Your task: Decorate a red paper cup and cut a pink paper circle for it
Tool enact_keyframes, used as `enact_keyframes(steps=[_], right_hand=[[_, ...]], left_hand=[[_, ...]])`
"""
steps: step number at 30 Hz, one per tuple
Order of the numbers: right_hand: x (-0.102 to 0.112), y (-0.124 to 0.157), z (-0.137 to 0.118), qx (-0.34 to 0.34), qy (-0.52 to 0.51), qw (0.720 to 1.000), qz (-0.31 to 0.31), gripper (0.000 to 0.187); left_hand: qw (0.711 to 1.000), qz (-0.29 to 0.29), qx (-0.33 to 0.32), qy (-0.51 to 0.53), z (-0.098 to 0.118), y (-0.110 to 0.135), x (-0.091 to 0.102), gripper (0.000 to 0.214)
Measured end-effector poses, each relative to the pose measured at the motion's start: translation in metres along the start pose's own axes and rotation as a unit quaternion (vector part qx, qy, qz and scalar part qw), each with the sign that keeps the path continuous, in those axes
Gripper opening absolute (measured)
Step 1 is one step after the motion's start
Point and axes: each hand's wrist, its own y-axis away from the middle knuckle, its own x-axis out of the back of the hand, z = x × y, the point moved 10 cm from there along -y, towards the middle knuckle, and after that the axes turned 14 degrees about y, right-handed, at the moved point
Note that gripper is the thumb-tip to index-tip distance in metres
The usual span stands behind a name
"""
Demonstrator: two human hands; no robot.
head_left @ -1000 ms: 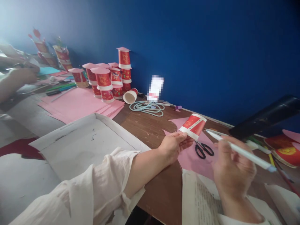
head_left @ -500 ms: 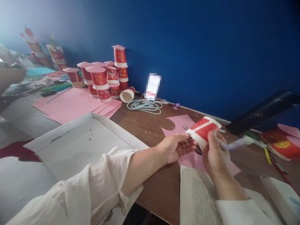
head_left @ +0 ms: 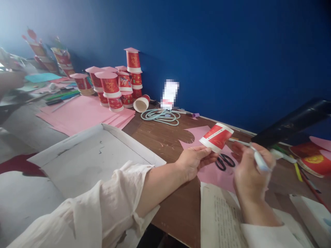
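Note:
My left hand (head_left: 193,162) grips a red and white paper cup (head_left: 217,137) by its white rim, with the cup tilted on its side above the table. To the right of the cup, my right hand (head_left: 254,172) is closed around a white pen (head_left: 260,160); motion blurs its fingers slightly. Under the cup lies a cut sheet of pink paper (head_left: 207,179), and on it rest scissors with black handles (head_left: 224,162).
Red paper cups (head_left: 111,86) with pink paper tops stand stacked at the back left, behind pink sheets (head_left: 77,113). A coiled pale cable (head_left: 160,117) lies before a blurred-out phone (head_left: 169,94). A white box lid (head_left: 77,165) and a printed page (head_left: 219,213) are nearer me.
My right hand has let go of the cup and moved to the right, still with the pen. The cup stays in my left hand, and the scissors' handles now show more.

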Motion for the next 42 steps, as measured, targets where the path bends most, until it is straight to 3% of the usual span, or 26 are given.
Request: enact_keyframes(steps=[2,6,10,21,27,32,38,42], right_hand=[[0.013,0.005,-0.027,0.051,0.051,0.997,0.029,0.031],[-0.006,0.028,-0.080,0.228,0.148,0.960,-0.067,0.019],[-0.016,0.038,-0.091,0.300,0.164,0.935,-0.094,0.023],[-0.024,0.035,-0.087,0.299,0.212,0.923,-0.114,0.020],[-0.027,0.034,-0.088,0.297,0.211,0.923,-0.127,0.021],[-0.023,0.033,-0.090,0.293,0.241,0.920,-0.096,0.018],[-0.020,0.034,-0.091,0.314,0.254,0.912,-0.072,0.018],[-0.024,0.035,-0.089,0.321,0.257,0.907,-0.090,0.019]], left_hand=[[1.000,0.011,-0.006,-0.002,0.002,0.000,0.001,0.014],[1.000,0.003,-0.013,-0.004,0.004,0.001,-0.001,0.019],[1.000,-0.020,-0.023,-0.005,0.005,-0.002,-0.001,0.009],[0.997,-0.001,-0.048,-0.057,0.007,-0.008,0.006,0.006],[0.994,0.029,-0.054,-0.088,0.013,-0.003,0.005,0.021],[0.992,0.048,-0.056,-0.106,0.016,-0.001,0.005,0.025],[0.993,0.028,-0.065,-0.092,0.017,-0.002,0.003,0.016],[0.994,0.023,-0.064,-0.089,0.017,-0.003,0.005,0.017]])
